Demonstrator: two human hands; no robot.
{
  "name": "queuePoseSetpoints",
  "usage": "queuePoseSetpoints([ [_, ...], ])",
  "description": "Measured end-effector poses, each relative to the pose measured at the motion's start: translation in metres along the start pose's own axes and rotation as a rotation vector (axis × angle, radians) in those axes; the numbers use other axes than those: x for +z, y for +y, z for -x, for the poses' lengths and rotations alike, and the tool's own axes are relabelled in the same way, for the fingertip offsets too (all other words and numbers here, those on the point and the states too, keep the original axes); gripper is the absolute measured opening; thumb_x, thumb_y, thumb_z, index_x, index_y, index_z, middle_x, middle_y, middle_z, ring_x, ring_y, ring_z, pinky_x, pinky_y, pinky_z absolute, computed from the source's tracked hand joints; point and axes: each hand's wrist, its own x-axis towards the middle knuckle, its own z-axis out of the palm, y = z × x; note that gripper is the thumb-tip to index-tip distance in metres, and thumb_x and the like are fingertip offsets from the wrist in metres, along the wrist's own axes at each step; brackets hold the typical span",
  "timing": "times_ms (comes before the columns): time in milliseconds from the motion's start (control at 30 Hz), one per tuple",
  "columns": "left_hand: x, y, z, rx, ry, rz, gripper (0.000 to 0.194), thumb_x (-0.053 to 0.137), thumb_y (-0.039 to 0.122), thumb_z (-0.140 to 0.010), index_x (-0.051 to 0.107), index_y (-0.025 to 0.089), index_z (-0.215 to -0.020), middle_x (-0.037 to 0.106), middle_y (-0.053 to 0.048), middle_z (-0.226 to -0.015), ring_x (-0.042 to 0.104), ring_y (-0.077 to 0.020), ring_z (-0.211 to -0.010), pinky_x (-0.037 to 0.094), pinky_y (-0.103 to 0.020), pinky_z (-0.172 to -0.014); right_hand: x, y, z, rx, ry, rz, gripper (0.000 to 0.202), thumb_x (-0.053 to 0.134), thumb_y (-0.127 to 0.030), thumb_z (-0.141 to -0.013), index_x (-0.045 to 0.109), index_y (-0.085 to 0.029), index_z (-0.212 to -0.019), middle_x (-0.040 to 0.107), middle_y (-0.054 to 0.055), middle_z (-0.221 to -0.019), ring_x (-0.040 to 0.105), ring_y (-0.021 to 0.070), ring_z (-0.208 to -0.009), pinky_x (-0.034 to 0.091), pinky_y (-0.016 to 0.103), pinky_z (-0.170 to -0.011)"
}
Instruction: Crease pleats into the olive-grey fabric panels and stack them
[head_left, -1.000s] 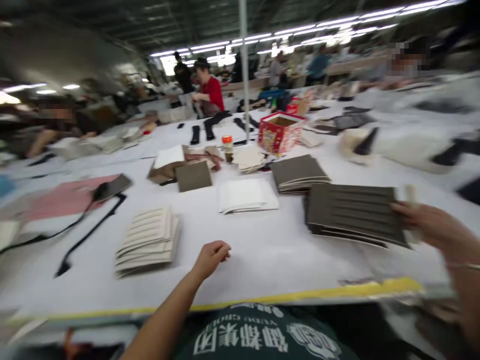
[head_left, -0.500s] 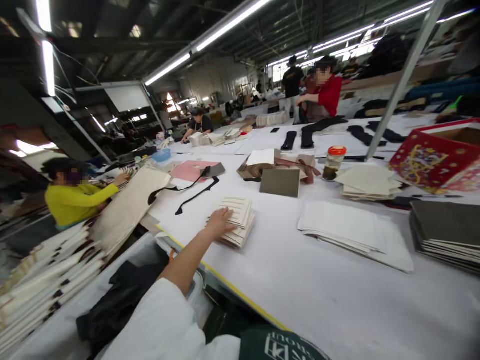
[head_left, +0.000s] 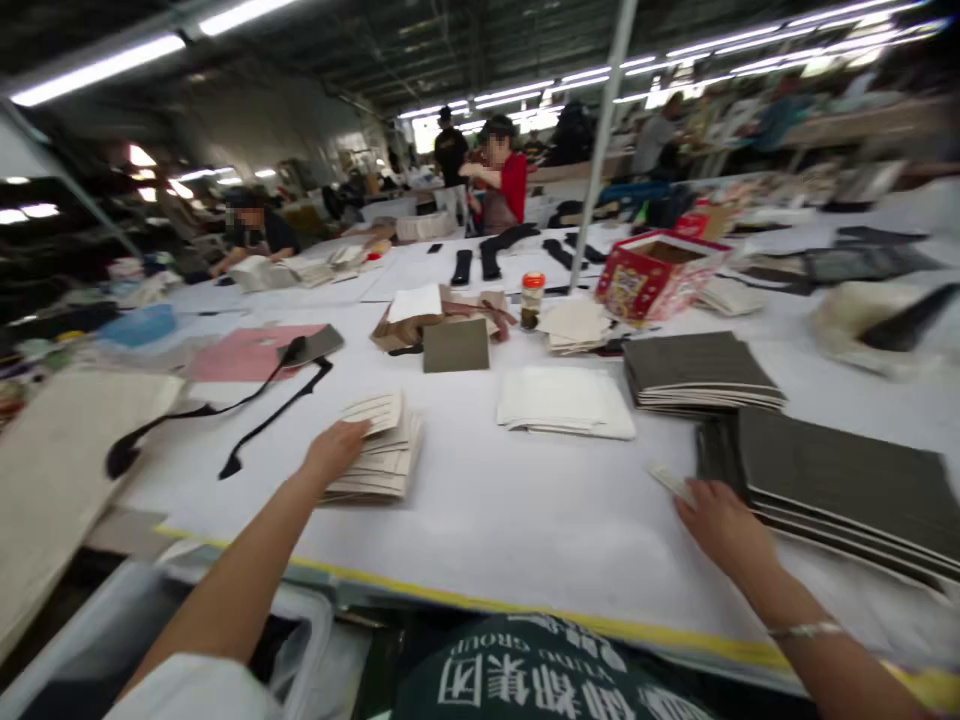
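My left hand (head_left: 337, 452) rests on the left side of a stack of cream fabric pieces (head_left: 386, 455), its fingers closed at the edge of the upper pieces. On the right, my right hand (head_left: 716, 515) pinches a small pale strip (head_left: 670, 482) between thumb and fingers. That hand is beside a pile of dark grey panels (head_left: 847, 480) with pale edges. A folded white cloth pile (head_left: 564, 400) lies between the two hands, farther back on the white table.
Behind are a second dark grey stack (head_left: 697, 370), a grey panel (head_left: 456, 346), a jar with an orange lid (head_left: 532, 300) and a red box (head_left: 660, 275). Black straps (head_left: 277, 410) lie left. A metal pole (head_left: 604, 140) rises beyond. People work across the table.
The view has swung right. My right hand has come into view with the pale strip. My left hand stays at the cream stack, its fingers now closed at the edge rather than spread on top.
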Motion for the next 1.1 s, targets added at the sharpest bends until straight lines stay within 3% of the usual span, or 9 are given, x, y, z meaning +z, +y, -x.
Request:
queuePoseSetpoints([
  [167,-0.048,0.005,0.000,-0.314,0.796,0.012,0.041,0.036,0.030,-0.087,0.050,0.012,-0.122,0.062,-0.011,-0.111,0.058,-0.0270,-0.100,0.047,-0.043,-0.083,-0.008,-0.032,-0.021,-0.049,0.005,0.153,0.027,0.048,-0.021,-0.082,0.059,-0.013,-0.105,0.057,0.016,-0.110,0.053,0.0276,-0.096,0.041,0.038,-0.080],
  [267,-0.067,0.058,0.017,-0.145,1.033,0.024,0.047,0.041,0.023,-0.085,0.040,0.018,-0.132,0.048,-0.010,-0.131,0.047,-0.0289,-0.118,0.039,-0.047,-0.095,-0.009,-0.074,-0.052,-0.176,0.020,0.006,0.030,0.046,-0.024,-0.085,0.057,-0.014,-0.110,0.055,0.014,-0.117,0.049,0.0247,-0.104,0.037,0.036,-0.089],
  [367,-0.036,0.138,0.035,0.303,0.750,0.064,0.052,0.044,0.016,-0.082,0.039,0.024,-0.133,0.050,-0.008,-0.130,0.044,-0.0277,-0.122,0.032,-0.047,-0.100,-0.004,-0.121,-0.094,-0.288,-0.010,-0.121,0.029,0.044,-0.024,-0.087,0.057,-0.014,-0.110,0.055,0.012,-0.117,0.048,0.0222,-0.106,0.034,0.033,-0.091],
  [433,0.008,0.190,0.044,0.511,0.360,0.195,0.048,0.035,0.012,-0.083,0.046,0.025,-0.128,0.054,-0.009,-0.126,0.047,-0.0261,-0.119,0.038,-0.044,-0.095,0.001,-0.148,-0.121,-0.363,-0.059,-0.133,0.027,0.042,-0.023,-0.088,0.058,-0.014,-0.108,0.055,0.012,-0.117,0.047,0.0214,-0.105,0.034,0.032,-0.090],
  [567,0.093,0.254,0.058,0.646,-0.124,0.172,0.041,0.036,0.014,-0.084,0.051,0.012,-0.122,0.054,-0.019,-0.123,0.054,-0.0307,-0.108,0.044,-0.046,-0.083,0.005,-0.179,-0.158,-0.516,-0.205,-0.036,0.025,0.041,-0.022,-0.089,0.061,-0.013,-0.099,0.058,0.013,-0.107,0.050,0.0220,-0.098,0.039,0.032,-0.081],
  [733,0.107,0.254,0.041,0.767,-0.103,0.325,0.049,0.047,0.049,-0.082,0.052,0.015,-0.117,0.061,-0.016,-0.112,0.057,-0.0276,-0.095,0.044,-0.045,-0.082,0.010,-0.190,-0.166,-0.666,-0.354,-0.006,0.022,0.042,-0.005,-0.080,0.063,-0.007,-0.088,0.059,0.018,-0.098,0.051,0.0247,-0.095,0.042,0.033,-0.074],
  [833,0.097,0.240,-0.005,0.658,0.022,0.473,0.037,0.036,0.040,-0.089,0.055,0.017,-0.112,0.064,-0.011,-0.104,0.057,-0.0234,-0.093,0.045,-0.041,-0.084,0.016,-0.194,-0.168,-0.604,-0.386,-0.125,0.021,0.044,-0.004,-0.077,0.062,-0.006,-0.087,0.058,0.020,-0.101,0.053,0.0251,-0.096,0.042,0.035,-0.077],
  [967,0.106,0.241,-0.080,0.434,0.170,0.551,0.035,0.033,0.030,-0.090,0.051,0.018,-0.118,0.057,-0.012,-0.117,0.049,-0.0241,-0.110,0.039,-0.043,-0.096,0.026,-0.191,-0.184,-0.163,-0.266,-0.590,0.011,0.050,-0.009,-0.074,0.060,-0.010,-0.078,0.062,0.016,-0.094,0.056,0.0226,-0.092,0.042,0.033,-0.079],
  [1100,0.121,0.258,-0.123,0.285,0.077,0.418,0.042,0.042,0.035,-0.086,0.047,0.015,-0.123,0.051,-0.014,-0.124,0.046,-0.0285,-0.114,0.039,-0.045,-0.094,0.026,-0.161,-0.205,0.190,-0.114,-0.868,0.012,0.045,-0.018,-0.077,0.053,-0.015,-0.068,0.061,0.008,-0.068,0.058,0.0177,-0.070,0.045,0.027,-0.062],
])
